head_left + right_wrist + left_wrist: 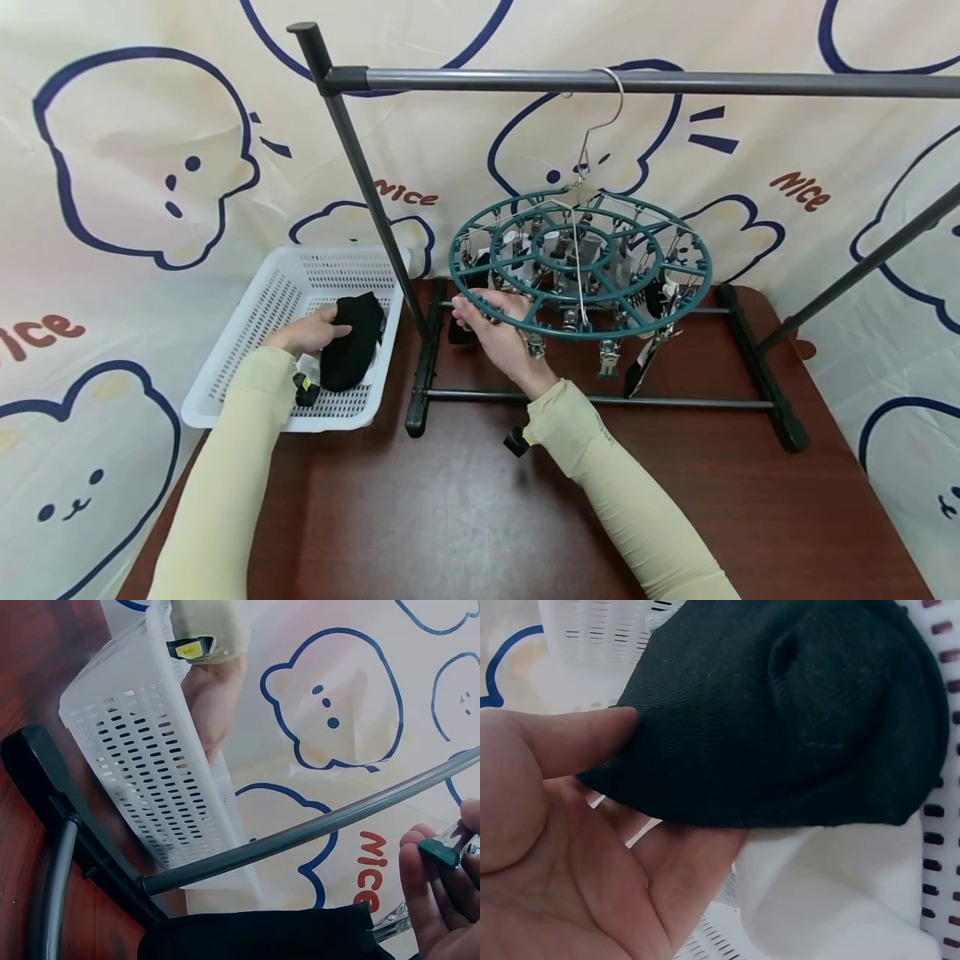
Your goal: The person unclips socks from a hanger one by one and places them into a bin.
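My left hand (306, 332) is inside the white basket, pinching the edge of a black sock (352, 337) between thumb and fingers. In the left wrist view the sock (780, 720) lies over the fingers, above some white cloth (840, 892). My right hand (504, 333) grips the left front rim of a round green clip hanger (652, 327). The right wrist view shows a green piece (439, 853) of it between thumb and fingers. Below that hand, a black sock (255, 937) hangs from a metal clip (391, 922).
The hanger's hook (617, 92) sits on the grey top bar (480, 80) of a rack. Several metal clips and hung items dangle under the rings. The white basket (225, 354) stands left of the rack's foot (420, 400), on a brown table (420, 517).
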Available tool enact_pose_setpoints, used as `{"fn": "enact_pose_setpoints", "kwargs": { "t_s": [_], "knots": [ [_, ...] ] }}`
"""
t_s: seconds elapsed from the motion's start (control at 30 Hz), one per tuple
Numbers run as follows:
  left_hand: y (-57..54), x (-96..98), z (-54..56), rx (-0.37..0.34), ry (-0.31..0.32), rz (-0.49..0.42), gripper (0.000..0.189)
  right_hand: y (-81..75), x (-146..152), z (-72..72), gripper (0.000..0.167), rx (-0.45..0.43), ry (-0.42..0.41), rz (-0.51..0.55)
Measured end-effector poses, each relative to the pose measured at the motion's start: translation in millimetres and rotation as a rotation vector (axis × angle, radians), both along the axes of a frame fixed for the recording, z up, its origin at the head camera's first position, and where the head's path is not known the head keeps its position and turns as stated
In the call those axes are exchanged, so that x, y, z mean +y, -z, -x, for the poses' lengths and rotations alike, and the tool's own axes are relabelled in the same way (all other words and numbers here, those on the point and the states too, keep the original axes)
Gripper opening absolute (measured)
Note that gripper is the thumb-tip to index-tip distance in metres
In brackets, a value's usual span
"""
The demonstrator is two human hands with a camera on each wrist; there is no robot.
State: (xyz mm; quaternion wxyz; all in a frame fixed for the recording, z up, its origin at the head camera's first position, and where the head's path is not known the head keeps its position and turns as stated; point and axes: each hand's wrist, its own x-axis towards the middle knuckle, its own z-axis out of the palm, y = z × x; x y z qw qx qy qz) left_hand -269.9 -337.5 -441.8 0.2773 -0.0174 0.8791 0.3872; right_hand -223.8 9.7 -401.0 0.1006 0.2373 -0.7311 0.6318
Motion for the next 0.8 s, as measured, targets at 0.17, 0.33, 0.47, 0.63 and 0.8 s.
{"fn": "enact_pose_setpoints", "kwargs": {
  "t_s": [0.17, 0.33, 0.47, 0.63, 0.8],
  "knots": [
    [3.4, 1.8, 2.6, 0.097, 0.012, 0.034, 0.063, 0.0, 0, -0.1, 0.022, -0.008, -0.004, -0.001],
    [5.1, 4.1, 3.3, 0.153, -0.014, 0.089, 0.078, -0.7, -2, -0.8, 0.021, 0.006, -0.003, -0.002],
    [7.8, 5.1, 3.7, 0.191, -0.037, 0.117, 0.072, -1.2, -1, -0.8, 0.021, 0.009, 0.0, -0.001],
    [10.5, 5.4, 2.9, 0.238, 0.032, 0.138, 0.047, -0.9, -1, -0.5, 0.022, 0.014, 0.002, -0.004],
    [10.6, 5.8, -0.2, 0.299, 0.143, 0.22, 0.043, -0.2, -1, -1.0, 0.023, 0.025, 0.009, -0.015]
  ]
}}
